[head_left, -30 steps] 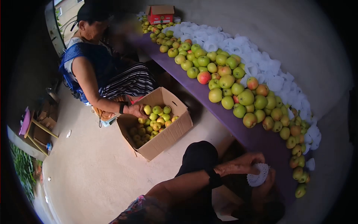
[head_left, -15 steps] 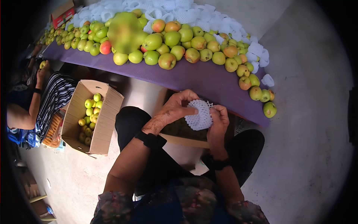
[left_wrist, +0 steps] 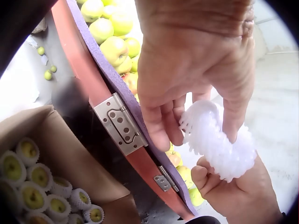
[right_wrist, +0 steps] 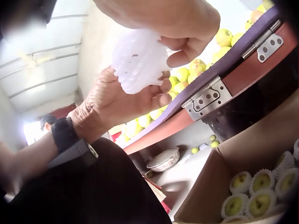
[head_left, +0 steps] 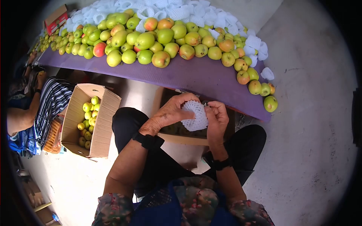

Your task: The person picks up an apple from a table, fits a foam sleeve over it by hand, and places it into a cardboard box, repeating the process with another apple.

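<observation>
A person's left hand (head_left: 173, 111) grasps a white foam net (head_left: 197, 117), thumb pushed into it, as the right hand (head_left: 217, 121) pinches its right edge. Both keep the grip seen half a second ago, the net staying between them above an open box (head_left: 187, 139) at the knees; the left-wrist view shows netted apples (left_wrist: 33, 196) inside. On the far side, loose apples (head_left: 164, 35) crowd the purple counter (head_left: 211, 81), with more foam nets (head_left: 177, 14) heaped behind. To the left stands a carton (head_left: 104, 130) of loose apples; a second person's arm (head_left: 32, 107), reaching into it a second ago, is now out, raised at far left.
</observation>
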A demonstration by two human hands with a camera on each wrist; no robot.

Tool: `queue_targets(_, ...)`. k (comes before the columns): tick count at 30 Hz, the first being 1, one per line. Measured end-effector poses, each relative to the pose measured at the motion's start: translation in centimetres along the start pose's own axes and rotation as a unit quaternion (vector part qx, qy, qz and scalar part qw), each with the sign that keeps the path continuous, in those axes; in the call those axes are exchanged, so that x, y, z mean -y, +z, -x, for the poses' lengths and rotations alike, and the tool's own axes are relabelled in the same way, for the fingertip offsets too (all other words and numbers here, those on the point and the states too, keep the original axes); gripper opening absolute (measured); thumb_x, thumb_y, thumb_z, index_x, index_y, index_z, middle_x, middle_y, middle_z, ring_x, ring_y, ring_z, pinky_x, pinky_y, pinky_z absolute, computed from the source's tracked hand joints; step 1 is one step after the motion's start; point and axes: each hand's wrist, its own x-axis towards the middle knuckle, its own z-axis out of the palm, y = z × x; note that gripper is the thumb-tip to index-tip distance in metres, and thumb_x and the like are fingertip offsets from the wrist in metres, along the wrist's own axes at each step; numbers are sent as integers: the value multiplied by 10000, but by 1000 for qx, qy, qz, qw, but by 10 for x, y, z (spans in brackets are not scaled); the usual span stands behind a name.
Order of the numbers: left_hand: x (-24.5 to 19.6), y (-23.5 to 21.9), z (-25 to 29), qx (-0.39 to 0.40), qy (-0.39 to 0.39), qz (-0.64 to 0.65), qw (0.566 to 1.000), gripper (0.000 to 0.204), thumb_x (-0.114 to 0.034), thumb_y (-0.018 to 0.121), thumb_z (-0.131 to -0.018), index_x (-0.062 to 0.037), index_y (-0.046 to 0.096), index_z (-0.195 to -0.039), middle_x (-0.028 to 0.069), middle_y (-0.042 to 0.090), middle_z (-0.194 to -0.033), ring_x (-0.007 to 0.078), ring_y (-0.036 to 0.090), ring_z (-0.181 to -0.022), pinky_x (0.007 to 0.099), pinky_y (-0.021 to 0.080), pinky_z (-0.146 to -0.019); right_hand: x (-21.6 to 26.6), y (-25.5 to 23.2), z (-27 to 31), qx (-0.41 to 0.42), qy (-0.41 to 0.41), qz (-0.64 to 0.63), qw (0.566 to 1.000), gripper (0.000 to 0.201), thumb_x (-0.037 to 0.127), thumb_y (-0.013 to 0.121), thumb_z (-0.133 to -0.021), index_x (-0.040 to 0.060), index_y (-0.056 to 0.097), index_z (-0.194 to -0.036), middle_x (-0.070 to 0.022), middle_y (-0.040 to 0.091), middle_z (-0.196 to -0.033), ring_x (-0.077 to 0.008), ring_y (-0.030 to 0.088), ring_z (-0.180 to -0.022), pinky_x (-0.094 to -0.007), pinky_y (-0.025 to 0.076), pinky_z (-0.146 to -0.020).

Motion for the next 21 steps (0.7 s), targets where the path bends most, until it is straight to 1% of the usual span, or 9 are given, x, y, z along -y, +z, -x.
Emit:
queue_targets(1, -1, -2, 0, -5, -16, 60, 998, 355, 25, 708, -779, -59, 603, -1108, 10, 601, -1041, 108, 571, -973, 270, 459, -889, 1, 0, -1, -10, 4, -6, 1000, 135, -28, 594, -900, 18, 579, -1026, 34, 566, -730, -20, 492, -666, -183, 396, -634)
queue_targets(4, 1, -8, 0, -26, 23, 147, 989, 281, 20, 678, -813, -44, 606, -1076, -3, 616, -989, 90, 575, -957, 259, 459, -879, -4, -8, -4, -27, 28, -126, 991, 138, -22, 601, -902, 17, 589, -1033, 25, 586, -774, -25, 513, -708, -184, 412, -672)
queue_targets(7, 2, -3, 0, -44, 36, 111, 992, 205, 6, 661, -848, -46, 618, -1041, -9, 630, -984, 71, 582, -922, 247, 474, -841, -10, -3, -2, -45, 27, -117, 992, 140, -19, 604, -905, 20, 591, -1039, 20, 595, -820, -33, 522, -740, -188, 428, -711)
queue_targets(10, 7, -3, -2, -59, 13, 112, 992, 159, -14, 648, -875, -39, 635, -1032, -10, 642, -953, 64, 588, -876, 241, 485, -803, -17, -11, -1, -22, 15, -114, 993, 147, -28, 593, -908, 19, 588, -1047, 9, 596, -869, -46, 538, -784, -197, 443, -729)
queue_targets(13, 9, -6, -4, -70, 5, 95, 993, 143, -31, 635, -896, -32, 649, -1038, -8, 652, -930, 58, 591, -846, 237, 491, -783, -9, -10, 1, 3, 31, -95, 995, 211, -10, 576, -920, 20, 565, -1129, -7, 590, -942, -62, 550, -841, -216, 457, -759)
queue_targets(16, 14, -6, -4, -102, 17, 74, 992, 148, -81, 641, -903, -29, 657, -1041, -2, 662, -905, 62, 595, -817, 242, 493, -749, 4, -6, 2, 80, 108, -117, 984, 300, 34, 579, -928, 26, 525, -1223, -27, 580, -999, -82, 551, -903, -243, 464, -823)
queue_targets(17, 16, -7, -4, -115, 23, 68, 991, 157, -104, 647, -904, -28, 658, -1040, 1, 666, -895, 65, 597, -806, 246, 494, -734, 7, -4, 3, 78, 130, -122, 981, 330, 47, 583, -927, 26, 510, -1248, -30, 571, -1012, -89, 546, -914, -250, 460, -841)
queue_targets(19, 22, -6, -7, -182, 32, 48, 982, 178, -106, 645, -903, -13, 651, -1055, 19, 667, -888, 76, 597, -808, 255, 497, -737, 11, 0, 3, 73, 171, -135, 973, 391, 71, 591, -925, 27, 480, -1298, -37, 552, -1036, -102, 536, -937, -263, 452, -878)
queue_targets(21, 24, -7, -8, -234, 46, 12, 971, 201, -107, 647, -898, -6, 644, -1071, 47, 669, -895, 110, 611, -817, 272, 502, -746, 6, 2, 3, -3, 96, -6, 995, 429, 105, 581, -936, 25, 442, -1333, -74, 524, -1133, -139, 544, -998, -284, 458, -883)
